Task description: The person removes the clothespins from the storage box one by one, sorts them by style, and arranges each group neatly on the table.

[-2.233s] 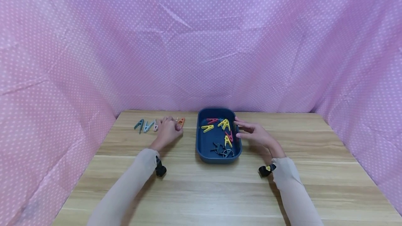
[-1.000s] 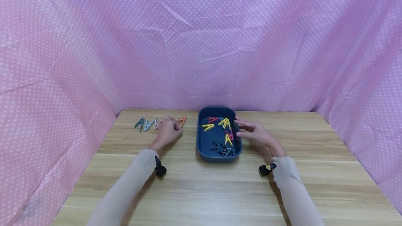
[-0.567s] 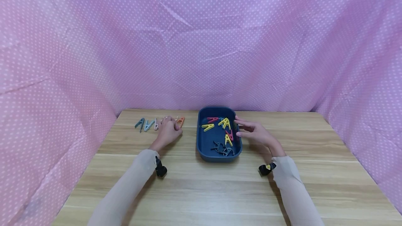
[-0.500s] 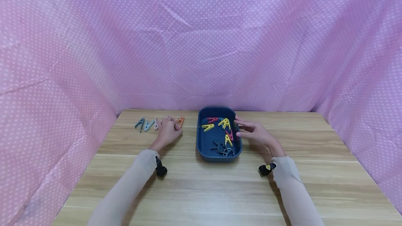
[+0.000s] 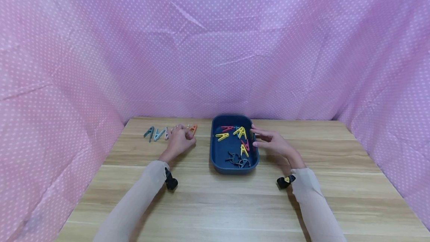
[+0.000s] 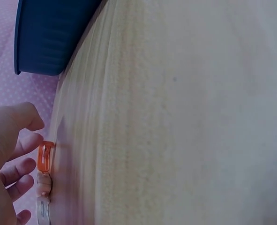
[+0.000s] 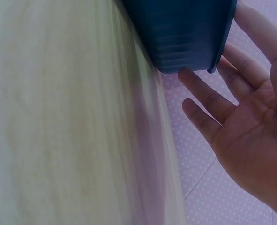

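My left hand (image 5: pixel 180 141) hovers over a row of small plastic clips at the back left, fingers loosely bent. An orange clip (image 6: pixel 45 157) stands beside its index fingertip; the thumb is apart from it, and I cannot tell if the index touches. Left of that hand lie a dark teal clip (image 5: pixel 149 133), a light blue clip (image 5: pixel 159 134) and a pale pink clip (image 5: pixel 166 134). My right hand (image 7: pixel 250 122) has its fingers extended against the right side of a dark blue box (image 5: pixel 234 171).
Inside the box are yellow clips (image 5: pixel 222 136), red clips (image 5: pixel 227 128) and dark clips with metal rings (image 5: pixel 242 162). More clips, one peach (image 6: pixel 43 184) and one whitish (image 6: pixel 43 209), sit under the left hand. A pink dotted curtain (image 5: pixel 215 66) hangs behind the wooden table (image 5: pixel 228 212).
The orange clip has shifted slightly left, toward the row, since one second ago. My left thumb has moved a little to the right. My right hand and the box look unmoved.
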Tool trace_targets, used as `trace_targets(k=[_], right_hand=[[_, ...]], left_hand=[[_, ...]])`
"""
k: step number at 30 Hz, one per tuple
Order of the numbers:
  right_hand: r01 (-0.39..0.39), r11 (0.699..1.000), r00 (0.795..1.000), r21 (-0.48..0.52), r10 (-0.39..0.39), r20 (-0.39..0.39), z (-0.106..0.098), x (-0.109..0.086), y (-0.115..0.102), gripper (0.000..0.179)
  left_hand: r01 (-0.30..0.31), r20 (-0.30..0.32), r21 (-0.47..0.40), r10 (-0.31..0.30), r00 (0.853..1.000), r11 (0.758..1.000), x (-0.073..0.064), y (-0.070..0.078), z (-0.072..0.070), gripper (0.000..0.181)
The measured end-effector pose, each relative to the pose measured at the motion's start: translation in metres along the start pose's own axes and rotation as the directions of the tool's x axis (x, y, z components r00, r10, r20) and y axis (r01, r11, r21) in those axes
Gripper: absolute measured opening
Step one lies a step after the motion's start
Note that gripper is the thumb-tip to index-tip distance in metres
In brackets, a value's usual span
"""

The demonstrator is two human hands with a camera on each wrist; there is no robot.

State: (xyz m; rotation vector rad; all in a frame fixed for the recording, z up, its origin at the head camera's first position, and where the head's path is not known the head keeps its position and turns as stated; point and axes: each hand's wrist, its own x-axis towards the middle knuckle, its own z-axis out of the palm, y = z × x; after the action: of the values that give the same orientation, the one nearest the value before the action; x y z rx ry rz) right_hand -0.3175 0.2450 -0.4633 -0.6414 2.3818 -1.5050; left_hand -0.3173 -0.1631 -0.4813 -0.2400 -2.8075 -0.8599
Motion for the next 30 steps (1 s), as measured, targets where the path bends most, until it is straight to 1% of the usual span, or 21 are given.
trace_targets(k=[6,11,16,21,25,30], right_hand=[[0.002,1.0,1.0,0.004,-0.002,-0.003,-0.001,-0.001,0.0,0.062],[-0.005,1.0,1.0,0.005,0.005,0.0,-0.001,0.0,0.001,0.062],[-0.019,1.0,1.0,0.014,0.019,0.004,-0.001,0.0,0.001,0.064],[-0.01,1.0,1.0,0.011,0.01,0.006,-0.002,0.0,0.001,0.064],[-0.004,1.0,1.0,-0.004,0.004,-0.003,-0.002,0.001,0.002,0.064],[0.003,1.0,1.0,-0.012,-0.003,-0.007,-0.001,0.002,0.002,0.063]], left_hand=[[0.003,0.002,-0.008,-0.003,1.0,1.0,0.002,0.001,-0.001,0.011],[-0.004,-0.013,-0.036,0.003,1.0,0.999,0.003,0.008,-0.001,0.009],[-0.055,-0.05,-0.058,0.052,0.997,0.997,0.006,0.022,-0.001,0.008],[-0.097,-0.078,-0.084,0.091,0.993,0.992,0.011,0.04,0.0,0.016],[-0.125,-0.074,-0.092,0.119,0.99,0.988,0.014,0.051,0.001,0.024],[-0.152,-0.033,-0.069,0.15,0.988,0.986,0.016,0.063,0.002,0.026]])
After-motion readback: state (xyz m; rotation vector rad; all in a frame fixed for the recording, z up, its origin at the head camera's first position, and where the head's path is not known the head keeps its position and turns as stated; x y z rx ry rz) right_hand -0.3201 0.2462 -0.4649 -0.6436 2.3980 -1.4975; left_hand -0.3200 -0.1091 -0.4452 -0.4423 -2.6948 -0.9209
